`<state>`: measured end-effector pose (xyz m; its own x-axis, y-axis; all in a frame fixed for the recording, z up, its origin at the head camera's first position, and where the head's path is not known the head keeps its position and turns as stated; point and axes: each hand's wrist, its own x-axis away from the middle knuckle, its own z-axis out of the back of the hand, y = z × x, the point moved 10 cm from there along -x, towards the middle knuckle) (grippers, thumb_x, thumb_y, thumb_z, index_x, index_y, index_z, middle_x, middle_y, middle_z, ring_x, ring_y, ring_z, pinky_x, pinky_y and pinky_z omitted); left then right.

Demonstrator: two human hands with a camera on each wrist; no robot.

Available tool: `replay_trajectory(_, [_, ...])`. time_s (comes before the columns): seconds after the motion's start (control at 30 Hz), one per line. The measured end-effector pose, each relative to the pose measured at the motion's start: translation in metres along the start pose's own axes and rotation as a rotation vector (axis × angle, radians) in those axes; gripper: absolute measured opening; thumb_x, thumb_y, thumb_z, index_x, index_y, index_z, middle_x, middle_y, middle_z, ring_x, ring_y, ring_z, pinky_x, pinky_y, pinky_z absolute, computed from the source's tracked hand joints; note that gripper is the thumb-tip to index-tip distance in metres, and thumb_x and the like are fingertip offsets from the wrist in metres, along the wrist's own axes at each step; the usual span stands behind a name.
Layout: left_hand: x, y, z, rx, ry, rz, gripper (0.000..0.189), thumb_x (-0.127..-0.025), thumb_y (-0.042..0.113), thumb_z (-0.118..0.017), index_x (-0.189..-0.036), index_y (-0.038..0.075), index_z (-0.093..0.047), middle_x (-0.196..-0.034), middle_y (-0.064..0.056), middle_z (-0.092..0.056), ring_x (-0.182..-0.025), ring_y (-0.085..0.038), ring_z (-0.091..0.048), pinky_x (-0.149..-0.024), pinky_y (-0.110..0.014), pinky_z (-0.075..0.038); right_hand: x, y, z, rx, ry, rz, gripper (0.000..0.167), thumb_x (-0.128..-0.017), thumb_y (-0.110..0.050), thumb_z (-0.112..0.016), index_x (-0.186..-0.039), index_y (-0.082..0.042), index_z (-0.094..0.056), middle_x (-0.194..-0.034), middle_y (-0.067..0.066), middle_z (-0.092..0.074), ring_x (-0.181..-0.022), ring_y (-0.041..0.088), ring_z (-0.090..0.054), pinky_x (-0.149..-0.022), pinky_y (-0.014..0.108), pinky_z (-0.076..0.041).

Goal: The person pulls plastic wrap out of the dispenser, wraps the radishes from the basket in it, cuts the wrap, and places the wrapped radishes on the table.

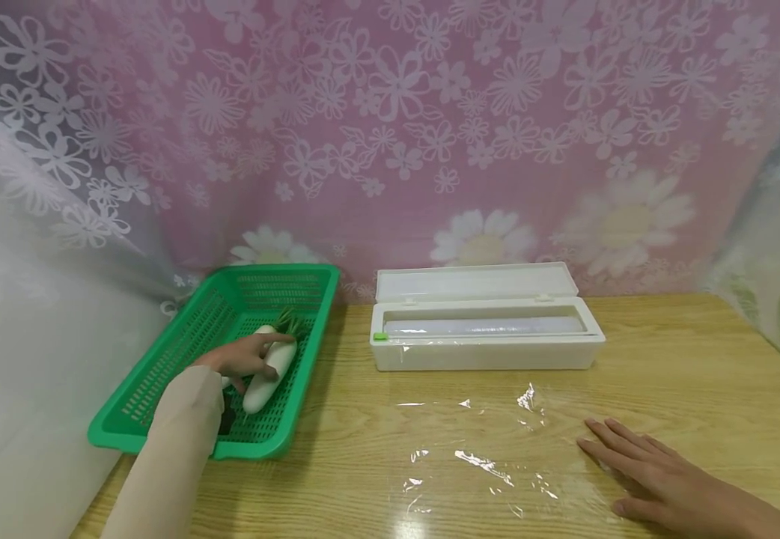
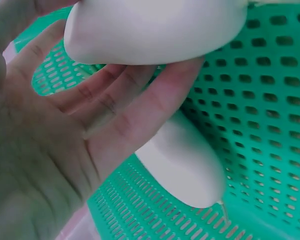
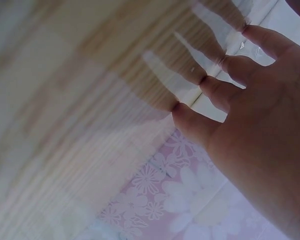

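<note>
My left hand (image 1: 245,358) reaches down into the green basket (image 1: 96,434) at the left, its fingers curled about a white radish (image 2: 155,32) seen close up in the left wrist view. A second white radish (image 2: 182,165) lies below it against the basket mesh. Leafy green stubs top the radishes in the head view. Over on the right, my right hand (image 1: 659,479) rests on the tabletop with fingers stretched out, fingertips at the edge of a sheet of clear plastic wrap (image 1: 477,457). The right wrist view has those fingertips pressed down on a shiny surface.
A white wrap dispenser box (image 1: 487,355) stands at the back, lid (image 1: 477,283) raised, the film roll (image 1: 484,326) inside and a green slide cutter (image 1: 380,337) at its left end. Something black (image 1: 226,419) lies in the basket. Flowered curtains (image 1: 390,135) hang behind the wooden table (image 1: 673,359).
</note>
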<state>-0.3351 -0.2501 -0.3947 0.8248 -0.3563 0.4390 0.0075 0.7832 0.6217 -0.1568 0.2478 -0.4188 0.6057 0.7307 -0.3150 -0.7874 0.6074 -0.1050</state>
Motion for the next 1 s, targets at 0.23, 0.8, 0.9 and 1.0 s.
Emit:
replay_trajectory(0.23, [0.008,0.009,0.008,0.064,0.037,-0.045,0.075,-0.093,0.004,-0.068,-0.158,0.004,-0.03,-0.13,-0.039,-0.045,-0.098,-0.04,-0.063,-0.064,-0.05,-0.059,-0.002,0.0,-0.001,-0.013,-0.01,-0.004,0.096,-0.083,-0.025,-0.082,-0.162,-0.014,-0.028,-0.169,-0.012,0.003,-0.15,0.0,0.007,-0.108,0.008,0.007])
replay_trajectory(0.8, [0.039,0.054,0.028,0.156,0.134,-0.234,0.079,-0.095,0.011,-0.069,-0.162,0.013,-0.026,-0.138,-0.033,-0.04,-0.096,-0.031,-0.065,-0.068,-0.045,-0.058,-0.001,0.004,-0.003,-0.03,-0.033,-0.02,0.099,-0.083,-0.029,-0.081,-0.163,-0.017,-0.023,-0.169,-0.011,0.006,-0.149,-0.002,0.01,-0.103,0.005,0.007])
replay_trajectory(0.9, [0.041,0.057,0.025,0.16,0.119,-0.242,0.079,-0.095,0.01,-0.069,-0.162,0.011,-0.026,-0.137,-0.033,-0.04,-0.096,-0.032,-0.065,-0.067,-0.045,-0.058,0.0,0.005,-0.003,-0.03,-0.03,-0.019,0.099,-0.083,-0.029,-0.081,-0.163,-0.017,-0.024,-0.169,-0.011,0.006,-0.149,-0.002,0.01,-0.103,0.005,0.008])
replay_trajectory(1.0, [0.041,0.06,0.021,0.155,0.107,-0.245,0.079,-0.095,0.01,-0.069,-0.161,0.011,-0.026,-0.135,-0.032,-0.042,-0.097,-0.032,-0.065,-0.066,-0.045,-0.057,0.001,0.005,-0.004,-0.026,-0.028,-0.018,0.1,-0.083,-0.029,-0.082,-0.163,-0.017,-0.023,-0.169,-0.011,0.006,-0.149,-0.001,0.01,-0.104,0.006,0.008])
